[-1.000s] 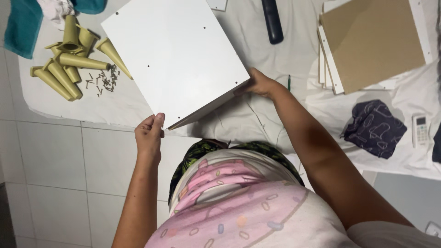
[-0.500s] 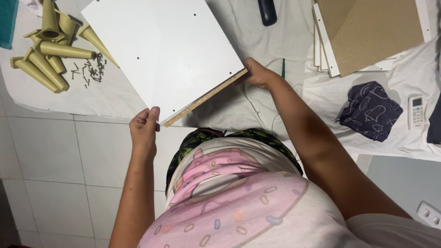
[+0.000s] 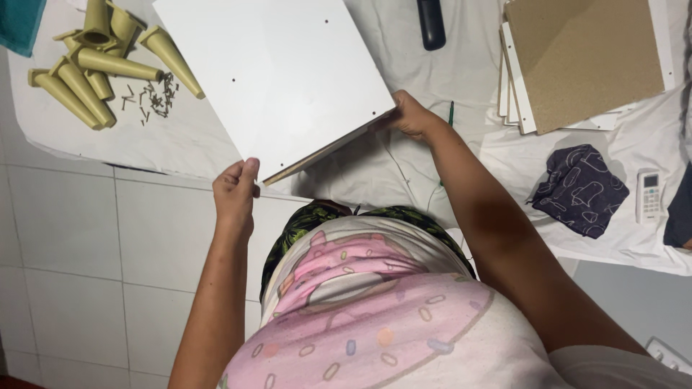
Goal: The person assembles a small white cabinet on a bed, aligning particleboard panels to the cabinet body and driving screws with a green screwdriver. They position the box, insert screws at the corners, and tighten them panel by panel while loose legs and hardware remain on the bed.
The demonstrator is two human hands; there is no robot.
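I hold a large white board (image 3: 277,72) with small drilled holes, tilted over the white sheet (image 3: 404,166) on the floor. My left hand (image 3: 236,191) grips its near left corner. My right hand (image 3: 409,115) grips its near right corner. The raw chipboard edge faces me between both hands.
Several olive cone-shaped furniture legs (image 3: 97,61) and a scatter of small screws (image 3: 151,97) lie at the far left. A stack of boards with a brown panel (image 3: 584,57) on top sits at the far right. Nearby are a dark patterned cloth (image 3: 580,189), a white remote (image 3: 649,194), a dark remote (image 3: 431,21) and a green pencil (image 3: 452,114).
The board has tipped so its near edge now faces me. My hands stay on the same corners while the view has shifted slightly.
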